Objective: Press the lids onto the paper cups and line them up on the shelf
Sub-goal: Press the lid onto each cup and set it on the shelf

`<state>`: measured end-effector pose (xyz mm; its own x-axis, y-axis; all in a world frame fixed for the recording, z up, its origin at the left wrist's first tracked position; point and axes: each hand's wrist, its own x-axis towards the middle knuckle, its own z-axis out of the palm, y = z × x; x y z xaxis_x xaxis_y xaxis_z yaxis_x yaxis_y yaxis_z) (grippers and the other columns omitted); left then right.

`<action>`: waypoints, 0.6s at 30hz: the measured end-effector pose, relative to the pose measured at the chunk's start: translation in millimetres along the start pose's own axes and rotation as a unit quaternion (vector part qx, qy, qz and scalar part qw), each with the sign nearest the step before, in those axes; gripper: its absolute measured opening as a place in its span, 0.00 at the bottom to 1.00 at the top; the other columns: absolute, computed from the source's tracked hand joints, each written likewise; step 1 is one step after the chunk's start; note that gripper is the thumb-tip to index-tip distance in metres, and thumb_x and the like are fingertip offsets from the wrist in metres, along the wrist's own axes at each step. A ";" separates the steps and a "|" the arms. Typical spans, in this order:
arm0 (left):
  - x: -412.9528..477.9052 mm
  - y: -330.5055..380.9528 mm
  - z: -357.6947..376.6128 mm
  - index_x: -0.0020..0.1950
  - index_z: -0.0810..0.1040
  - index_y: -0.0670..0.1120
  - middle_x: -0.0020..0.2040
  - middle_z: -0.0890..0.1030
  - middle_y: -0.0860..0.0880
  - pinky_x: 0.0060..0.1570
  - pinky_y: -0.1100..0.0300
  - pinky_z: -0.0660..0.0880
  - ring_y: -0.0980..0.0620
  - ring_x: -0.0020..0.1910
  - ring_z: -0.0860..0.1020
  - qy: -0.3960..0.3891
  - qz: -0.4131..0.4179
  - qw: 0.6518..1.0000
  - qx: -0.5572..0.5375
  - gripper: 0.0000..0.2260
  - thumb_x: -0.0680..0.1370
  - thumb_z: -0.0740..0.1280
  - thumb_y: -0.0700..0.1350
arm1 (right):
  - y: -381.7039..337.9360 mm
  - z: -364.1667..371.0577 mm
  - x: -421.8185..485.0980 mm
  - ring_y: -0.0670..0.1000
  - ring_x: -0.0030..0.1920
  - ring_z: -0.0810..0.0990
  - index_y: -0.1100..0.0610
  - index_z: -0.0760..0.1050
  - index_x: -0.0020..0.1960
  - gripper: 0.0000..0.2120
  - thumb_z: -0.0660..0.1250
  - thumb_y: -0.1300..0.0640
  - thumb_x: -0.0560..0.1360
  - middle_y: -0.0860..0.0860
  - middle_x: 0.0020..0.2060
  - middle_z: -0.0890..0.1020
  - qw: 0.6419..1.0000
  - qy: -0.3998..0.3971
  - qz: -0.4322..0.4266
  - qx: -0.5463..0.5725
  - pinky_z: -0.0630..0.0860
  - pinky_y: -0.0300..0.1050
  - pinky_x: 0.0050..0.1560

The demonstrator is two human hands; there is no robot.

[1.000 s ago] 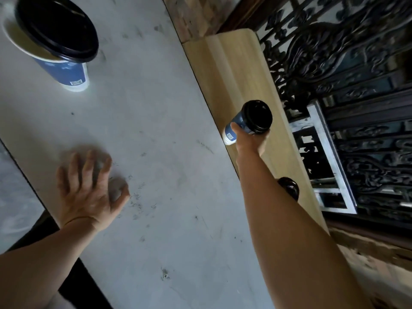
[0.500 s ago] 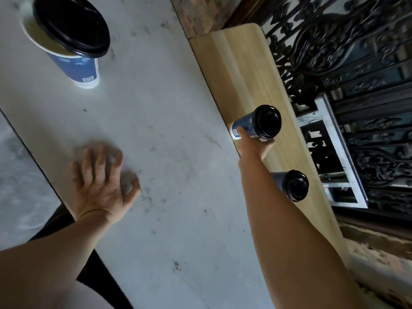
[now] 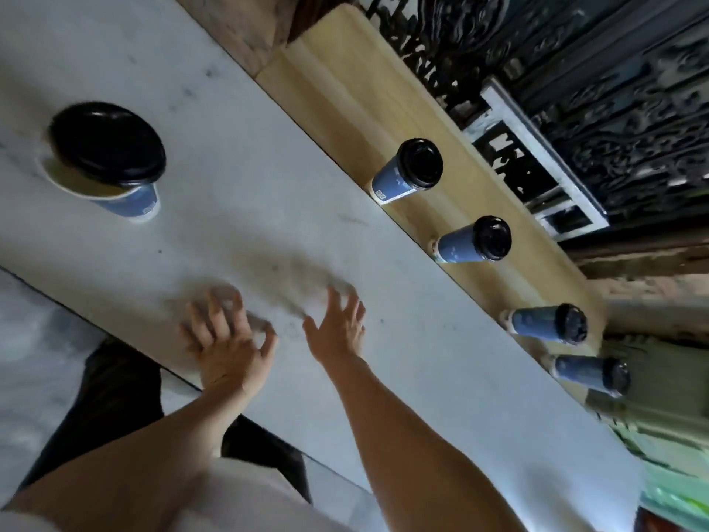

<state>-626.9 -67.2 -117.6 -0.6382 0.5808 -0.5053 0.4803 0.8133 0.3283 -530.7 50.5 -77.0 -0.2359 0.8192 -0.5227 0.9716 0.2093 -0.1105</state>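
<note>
Several blue paper cups with black lids stand in a row on the light wooden shelf [image 3: 345,90]; the farthest of them [image 3: 406,172] has a neighbour [image 3: 474,241] and a third cup [image 3: 546,323] beyond that. On the grey table [image 3: 230,209] at the left stands one more blue cup [image 3: 132,203] with a black lid [image 3: 109,144] lying loosely on its rim. My left hand [image 3: 226,339] rests on the table near its front edge with fingers spread. My right hand [image 3: 339,326] hovers over the table, fingers spread and empty.
Dark ornate ironwork [image 3: 614,90] and a white frame [image 3: 537,163] rise behind the shelf. The table's front edge [image 3: 96,320] runs close to my body. Green material [image 3: 660,435] lies at the right end.
My right hand has let go of the cup on the shelf and drawn back over the table. The view has swung right, showing more cups in the row.
</note>
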 end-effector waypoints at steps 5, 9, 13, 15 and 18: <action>30.0 -73.5 -74.5 0.71 0.72 0.48 0.75 0.67 0.41 0.64 0.41 0.69 0.34 0.70 0.66 -0.082 0.222 0.966 0.105 0.28 0.72 0.70 0.50 | -59.9 7.2 -16.7 0.62 0.72 0.61 0.53 0.58 0.77 0.33 0.68 0.49 0.77 0.56 0.76 0.56 0.991 -0.010 0.120 0.055 0.70 0.57 0.66; 78.9 -118.5 -132.4 0.60 0.79 0.49 0.75 0.68 0.58 0.65 0.54 0.71 0.46 0.66 0.76 -0.191 0.295 0.935 0.043 0.12 0.77 0.67 0.44 | -126.1 17.1 -20.8 0.62 0.70 0.62 0.51 0.59 0.76 0.33 0.69 0.46 0.76 0.56 0.73 0.57 0.985 -0.004 0.153 0.082 0.70 0.59 0.65; 112.6 -140.0 -170.7 0.55 0.81 0.47 0.59 0.83 0.50 0.57 0.61 0.74 0.48 0.56 0.81 -0.180 0.204 0.961 -0.053 0.09 0.76 0.67 0.39 | -189.2 27.8 -23.8 0.62 0.71 0.59 0.48 0.57 0.78 0.35 0.68 0.45 0.75 0.56 0.74 0.55 0.994 -0.021 0.079 0.072 0.68 0.58 0.67; 125.3 -147.1 -187.9 0.58 0.79 0.43 0.57 0.83 0.47 0.50 0.63 0.70 0.46 0.57 0.80 -0.148 0.152 0.973 -0.094 0.11 0.76 0.68 0.39 | -208.6 25.9 -23.3 0.61 0.71 0.60 0.49 0.61 0.76 0.31 0.67 0.48 0.76 0.56 0.73 0.58 0.995 -0.044 0.039 0.084 0.69 0.55 0.67; 142.7 -155.3 -215.9 0.61 0.76 0.42 0.58 0.80 0.46 0.47 0.64 0.66 0.46 0.55 0.79 -0.103 0.124 0.976 -0.146 0.16 0.73 0.72 0.38 | -221.1 5.9 -13.8 0.59 0.68 0.71 0.53 0.70 0.72 0.24 0.66 0.55 0.77 0.55 0.68 0.73 0.974 -0.041 0.066 0.212 0.73 0.48 0.64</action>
<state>-922.5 -103.4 -68.4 -0.3741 0.7668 -0.5216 0.3942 0.6406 0.6590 -742.2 -10.2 -50.4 -0.1229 0.7754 -0.6194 0.9178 -0.1487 -0.3682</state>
